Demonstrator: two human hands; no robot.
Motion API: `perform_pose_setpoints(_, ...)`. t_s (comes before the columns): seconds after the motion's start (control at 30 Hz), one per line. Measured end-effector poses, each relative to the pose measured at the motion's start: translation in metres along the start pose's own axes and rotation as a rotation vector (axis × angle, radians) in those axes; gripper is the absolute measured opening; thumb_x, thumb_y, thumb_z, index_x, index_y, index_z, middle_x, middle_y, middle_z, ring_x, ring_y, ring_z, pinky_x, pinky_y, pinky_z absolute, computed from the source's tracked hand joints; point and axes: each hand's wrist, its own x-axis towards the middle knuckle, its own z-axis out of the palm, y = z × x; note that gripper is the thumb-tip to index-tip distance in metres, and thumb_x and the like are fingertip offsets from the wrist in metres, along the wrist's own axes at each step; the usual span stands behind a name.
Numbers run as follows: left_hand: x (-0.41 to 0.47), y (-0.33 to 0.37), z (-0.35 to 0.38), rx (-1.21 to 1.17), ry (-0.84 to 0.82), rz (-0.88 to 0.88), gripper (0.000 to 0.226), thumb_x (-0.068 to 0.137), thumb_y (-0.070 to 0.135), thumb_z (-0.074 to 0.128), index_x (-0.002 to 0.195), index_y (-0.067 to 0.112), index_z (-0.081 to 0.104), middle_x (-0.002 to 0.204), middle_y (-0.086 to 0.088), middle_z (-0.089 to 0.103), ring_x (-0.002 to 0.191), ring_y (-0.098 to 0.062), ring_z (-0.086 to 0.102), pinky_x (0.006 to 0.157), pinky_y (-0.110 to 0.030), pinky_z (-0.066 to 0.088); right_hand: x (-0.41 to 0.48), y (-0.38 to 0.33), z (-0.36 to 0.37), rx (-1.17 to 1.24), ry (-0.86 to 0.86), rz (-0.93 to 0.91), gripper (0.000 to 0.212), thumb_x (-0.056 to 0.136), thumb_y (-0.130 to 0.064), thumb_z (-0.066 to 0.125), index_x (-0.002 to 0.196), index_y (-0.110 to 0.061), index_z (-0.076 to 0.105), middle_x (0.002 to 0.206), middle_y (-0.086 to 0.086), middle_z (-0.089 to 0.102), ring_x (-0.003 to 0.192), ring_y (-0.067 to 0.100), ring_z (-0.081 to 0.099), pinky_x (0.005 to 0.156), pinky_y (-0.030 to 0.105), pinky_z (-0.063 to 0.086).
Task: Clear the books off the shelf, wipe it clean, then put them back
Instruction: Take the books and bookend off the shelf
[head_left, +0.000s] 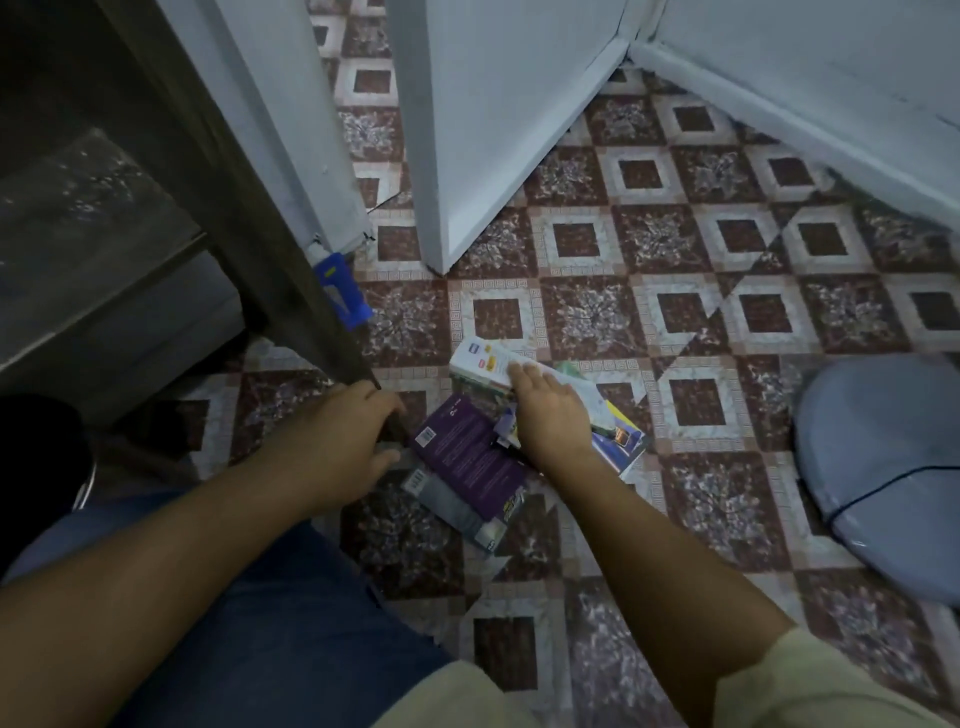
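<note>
Several books lie in a loose pile on the patterned floor. A purple book (465, 454) lies face down on a grey book (457, 512). Beyond them a white book (480, 361) rests on a blue and yellow one (621, 441). My right hand (545, 410) lies flat on the white book, fingers straight. My left hand (348, 441) is curled around the lower corner of the dark wooden shelf unit (291, 291), just left of the purple book. The shelf's inside at the left is dim and shows a dusty board (88, 208).
A blue object (340, 291) leans against the shelf's side near a pale door frame (291, 119). A pale door (498, 119) stands open behind the books. A round grey-blue thing with a dark cable (883, 457) sits on the floor at the right. My knee in jeans fills the lower left.
</note>
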Motion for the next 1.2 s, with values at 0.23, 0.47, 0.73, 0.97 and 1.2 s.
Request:
perform_pose_setpoints(0.23, 0.014, -0.003, 0.009, 0.005, 0.019, 0.028, 0.049, 0.091, 0.041, 0.059, 0.136, 0.029, 0.042, 0.13, 0.007, 0.046, 0.12, -0.014, 0.042, 0.096, -0.028, 0.04, 0.008, -0.001, 0.087, -0.101, -0.174, -0.076, 0.065, 0.101, -0.012, 0.038, 0.154, -0.012, -0.001, 0.16, 0.014, 0.011, 0.143, 0.04, 0.016, 0.116, 0.054, 0.018)
perform_pose_setpoints(0.47, 0.035, -0.004, 0.016, -0.008, -0.021, 0.036, 0.049, 0.091, 0.039, 0.059, 0.136, 0.028, 0.04, 0.131, 0.006, 0.046, 0.122, -0.015, 0.041, 0.098, -0.032, 0.042, -0.009, 0.005, 0.141, 0.056, -0.47, -0.087, 0.066, 0.098, -0.012, 0.049, 0.153, -0.027, 0.016, 0.162, 0.004, -0.004, 0.148, 0.032, -0.003, 0.11, 0.051, 0.033)
perform_pose_setpoints(0.73, 0.043, -0.002, 0.019, -0.005, -0.032, 0.049, 0.049, 0.09, 0.04, 0.06, 0.134, 0.027, 0.042, 0.13, 0.006, 0.047, 0.121, -0.016, 0.042, 0.096, -0.033, 0.044, -0.008, 0.007, 0.132, 0.065, -0.471, -0.074, 0.069, 0.092, -0.022, 0.058, 0.151, -0.03, 0.022, 0.162, 0.001, 0.005, 0.147, 0.027, 0.008, 0.112, 0.049, 0.03)
perform_pose_setpoints(0.97, 0.031, 0.0, 0.005, -0.018, -0.028, 0.008, 0.05, 0.091, 0.04, 0.06, 0.135, 0.028, 0.041, 0.132, 0.005, 0.046, 0.121, -0.017, 0.043, 0.096, -0.035, 0.044, -0.003, 0.001, 0.077, 0.148, -0.206, -0.035, 0.047, 0.093, -0.026, 0.053, 0.139, -0.021, 0.046, 0.139, 0.004, 0.05, 0.124, 0.024, 0.046, 0.102, 0.037, 0.038)
perform_pose_setpoints(1.2, 0.009, 0.003, -0.023, 0.028, 0.028, -0.024, 0.05, 0.092, 0.041, 0.057, 0.137, 0.027, 0.039, 0.132, 0.004, 0.046, 0.118, -0.017, 0.046, 0.091, -0.033, 0.046, -0.011, -0.026, -0.022, 0.16, -0.057, -0.12, 0.038, 0.098, -0.03, 0.047, 0.135, -0.022, 0.052, 0.129, 0.004, 0.057, 0.113, 0.026, 0.055, 0.089, 0.038, 0.047)
